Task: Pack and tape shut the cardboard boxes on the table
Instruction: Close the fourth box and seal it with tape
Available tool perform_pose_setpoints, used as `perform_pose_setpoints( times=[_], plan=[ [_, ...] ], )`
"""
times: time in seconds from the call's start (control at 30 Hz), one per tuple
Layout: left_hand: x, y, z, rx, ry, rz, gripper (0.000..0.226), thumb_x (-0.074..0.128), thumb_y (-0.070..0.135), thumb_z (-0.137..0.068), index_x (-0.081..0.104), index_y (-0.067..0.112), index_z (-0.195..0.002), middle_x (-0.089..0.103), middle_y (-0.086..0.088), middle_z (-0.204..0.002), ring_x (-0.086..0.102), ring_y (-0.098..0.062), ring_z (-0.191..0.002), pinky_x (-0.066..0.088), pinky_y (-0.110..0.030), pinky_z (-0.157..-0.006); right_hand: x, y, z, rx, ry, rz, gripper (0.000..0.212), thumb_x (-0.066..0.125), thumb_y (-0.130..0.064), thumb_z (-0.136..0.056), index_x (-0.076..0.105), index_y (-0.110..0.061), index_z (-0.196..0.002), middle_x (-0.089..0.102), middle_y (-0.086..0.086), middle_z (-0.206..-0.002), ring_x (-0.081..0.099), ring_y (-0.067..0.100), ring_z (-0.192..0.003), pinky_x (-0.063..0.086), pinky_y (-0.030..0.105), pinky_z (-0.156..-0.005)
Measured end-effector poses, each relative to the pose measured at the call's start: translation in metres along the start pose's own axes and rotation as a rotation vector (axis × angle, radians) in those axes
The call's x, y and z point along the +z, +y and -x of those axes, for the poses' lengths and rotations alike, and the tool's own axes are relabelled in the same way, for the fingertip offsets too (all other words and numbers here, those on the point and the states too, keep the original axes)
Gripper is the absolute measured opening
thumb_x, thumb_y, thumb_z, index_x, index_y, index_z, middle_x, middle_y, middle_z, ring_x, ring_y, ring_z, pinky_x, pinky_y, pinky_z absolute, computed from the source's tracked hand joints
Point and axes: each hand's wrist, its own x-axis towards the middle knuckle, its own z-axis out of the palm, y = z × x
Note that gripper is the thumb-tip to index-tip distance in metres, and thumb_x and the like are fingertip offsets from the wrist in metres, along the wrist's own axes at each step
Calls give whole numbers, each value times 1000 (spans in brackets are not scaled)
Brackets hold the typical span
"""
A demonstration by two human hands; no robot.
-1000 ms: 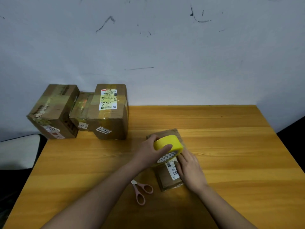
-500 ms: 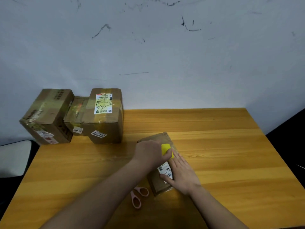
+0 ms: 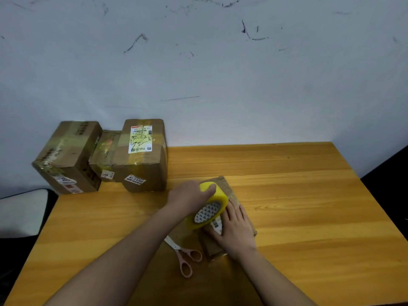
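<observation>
Scuffed grey wall rises behind the wooden desk [image 3: 298,195] where I work. My left hand [image 3: 187,200] reaches forward, fingers curled over the yellow tape roll [image 3: 213,206], holding it tilted above the small cardboard box [image 3: 234,193]. My right hand [image 3: 234,230] lies flat on that box just beside the roll, fingers straight and together, pressing down. Pink scissors [image 3: 184,255] rest on the desk beneath my left forearm. Three taped boxes [image 3: 141,171] stand well beyond my left hand, by the wall.
</observation>
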Motion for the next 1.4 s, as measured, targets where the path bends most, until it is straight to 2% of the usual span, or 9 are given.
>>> perform_pose_setpoints(
  times=[0.2, 0.4, 0.6, 0.7, 0.83, 0.97, 1.07, 1.2, 1.4],
  plan=[
    [2, -5, 2, 84, -11, -42, 64, 33, 67, -91, 52, 25, -134, 62, -4, -124, 58, -23, -108, 48, -35, -82, 5, -1, 0, -14, 28, -7, 90, 11, -80, -87, 40, -19, -147, 34, 6, -154, 21, 24, -146, 7, 43, -114],
    [2, -3, 3, 96, -8, -80, 66, 32, 68, -90, 56, 20, -128, 64, -5, -117, 59, -22, -101, 44, -32, -72, -1, 1, -3, -142, -49, 77, 79, 19, -68, -96, 48, -10, -141, 51, 9, -142, 40, 23, -137, 7, 37, -115],
    [-4, -11, 1, 154, -37, 16, 61, 36, 65, -91, 59, 17, -122, 65, -5, -112, 59, -21, -95, 47, -33, -76, -5, 6, -7, -244, 20, -38, 102, 1, -85, -78, 13, -20, -155, 10, -1, -161, -7, 12, -145, -14, 28, -115],
    [-2, -12, 4, 163, -35, -3, 63, 36, 66, -91, 59, 16, -121, 66, -7, -111, 60, -22, -95, 49, -34, -77, -4, 6, -8, -239, -3, -10, 105, -5, -86, -74, 9, -21, -155, 5, -1, -161, -15, 9, -142, -18, 26, -114],
    [1, 3, 8, 148, -10, -170, 63, 33, 64, -93, 58, 12, -118, 63, -7, -114, 59, -24, -100, 40, -29, -69, -6, 3, -9, -231, -28, 21, 99, -4, -81, -76, 9, -22, -154, 5, -1, -162, -12, 12, -147, -18, 28, -114],
    [-4, 5, 12, 107, -47, -285, 62, 31, 64, -93, 60, 11, -108, 62, -6, -102, 57, -20, -86, 43, -29, -67, -7, 2, -9, -203, -44, 61, 95, -2, -80, -80, 4, -20, -155, -8, -2, -161, -15, 18, -147, -17, 26, -114],
    [-4, -9, 15, 44, -84, -356, 62, 31, 65, -92, 62, 11, -100, 57, -3, -87, 55, -18, -77, 44, -28, -62, -6, 1, -9, -122, -88, 66, 85, 12, -75, -91, 28, -16, -151, 20, 4, -159, 20, 22, -146, 1, 30, -114],
    [0, -22, 20, 8, -90, -332, 55, 34, 64, -91, 56, 14, -86, 51, 1, -75, 54, -16, -72, 41, -27, -58, -3, 4, -9, -212, -36, 14, 100, -12, -84, -74, -7, -23, -153, -21, -5, -157, -20, 15, -145, -19, 26, -113],
    [2, -29, 24, 8, -79, -320, 51, 34, 64, -91, 52, 16, -87, 52, 0, -82, 53, -16, -74, 40, -27, -59, -5, 1, -8, -202, -58, 31, 108, -22, -86, -64, -13, -24, -152, -27, -6, -155, -27, 12, -143, -18, 28, -114]
  ],
)
